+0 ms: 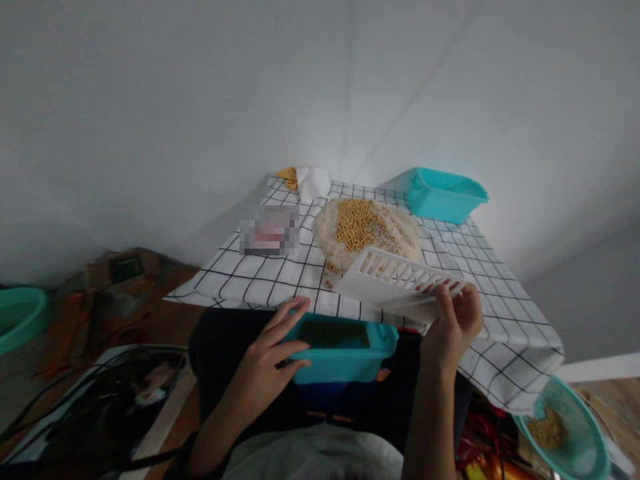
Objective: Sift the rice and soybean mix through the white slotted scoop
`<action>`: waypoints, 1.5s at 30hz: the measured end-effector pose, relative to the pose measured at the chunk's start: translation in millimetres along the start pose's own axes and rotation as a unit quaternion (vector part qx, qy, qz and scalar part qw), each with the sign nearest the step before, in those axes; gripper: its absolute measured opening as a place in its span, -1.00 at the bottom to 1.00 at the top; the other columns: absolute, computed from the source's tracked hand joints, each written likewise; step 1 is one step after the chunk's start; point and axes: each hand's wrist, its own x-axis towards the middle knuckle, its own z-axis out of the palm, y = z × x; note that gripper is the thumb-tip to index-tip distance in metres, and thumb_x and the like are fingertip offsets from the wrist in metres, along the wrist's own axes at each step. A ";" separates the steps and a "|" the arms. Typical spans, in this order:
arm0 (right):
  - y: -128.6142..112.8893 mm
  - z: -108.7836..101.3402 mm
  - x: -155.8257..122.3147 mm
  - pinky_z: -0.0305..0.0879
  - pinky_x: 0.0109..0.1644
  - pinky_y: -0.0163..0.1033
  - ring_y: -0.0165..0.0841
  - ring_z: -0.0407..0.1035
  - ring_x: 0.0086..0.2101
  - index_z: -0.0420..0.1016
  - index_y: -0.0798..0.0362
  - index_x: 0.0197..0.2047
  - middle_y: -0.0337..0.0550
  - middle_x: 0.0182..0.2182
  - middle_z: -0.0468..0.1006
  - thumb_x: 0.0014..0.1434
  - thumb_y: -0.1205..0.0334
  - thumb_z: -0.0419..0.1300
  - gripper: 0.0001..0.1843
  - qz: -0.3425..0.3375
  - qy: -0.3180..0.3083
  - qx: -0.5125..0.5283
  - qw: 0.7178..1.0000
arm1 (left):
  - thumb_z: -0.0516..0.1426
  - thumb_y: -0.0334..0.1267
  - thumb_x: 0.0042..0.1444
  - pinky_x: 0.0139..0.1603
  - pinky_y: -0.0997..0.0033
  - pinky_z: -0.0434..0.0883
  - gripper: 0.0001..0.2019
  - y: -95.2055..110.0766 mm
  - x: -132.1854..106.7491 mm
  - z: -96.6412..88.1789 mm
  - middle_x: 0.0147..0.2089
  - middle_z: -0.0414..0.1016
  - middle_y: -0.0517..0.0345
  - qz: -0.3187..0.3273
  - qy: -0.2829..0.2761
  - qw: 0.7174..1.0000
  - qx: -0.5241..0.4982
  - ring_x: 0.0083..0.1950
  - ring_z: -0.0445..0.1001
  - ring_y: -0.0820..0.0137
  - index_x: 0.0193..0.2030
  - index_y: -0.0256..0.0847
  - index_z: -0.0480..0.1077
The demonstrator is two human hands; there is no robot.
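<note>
My right hand (453, 323) pinches the right end of a white plastic panel (387, 283) with a row of slots along its top edge. The panel is tilted at the table's front edge, just before a heap of pale grains (327, 227) topped with yellow soybeans (355, 223). On my lap sits a teal plastic bin (335, 365) with small dark green beans (334, 335) inside. At the bin's left end, my left hand (267, 367) rests with fingers stretched out and apart, thumb near the front wall.
A second teal bin (447, 195) stands at the table's back right. On the checked cloth (240, 280) lie a blurred-out flat object (270, 230), a white cloth (313, 183) and something yellow (289, 177). Below right is a teal basin (587, 433); a green tub (23, 317) sits left.
</note>
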 end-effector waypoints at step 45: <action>-0.6 15.9 -8.8 0.35 -0.28 -0.31 -0.47 0.40 -0.46 0.37 0.05 -0.42 -0.34 -0.48 0.44 0.17 0.26 0.26 -0.83 -0.013 -0.051 0.009 0.999 | 0.23 -0.47 0.16 0.41 0.04 0.29 -0.86 0.1 -1.3 0.5 0.42 0.26 -0.06 0.000 -0.004 1.000 -0.009 0.46 0.17 0.07 -0.39 -0.22 0.52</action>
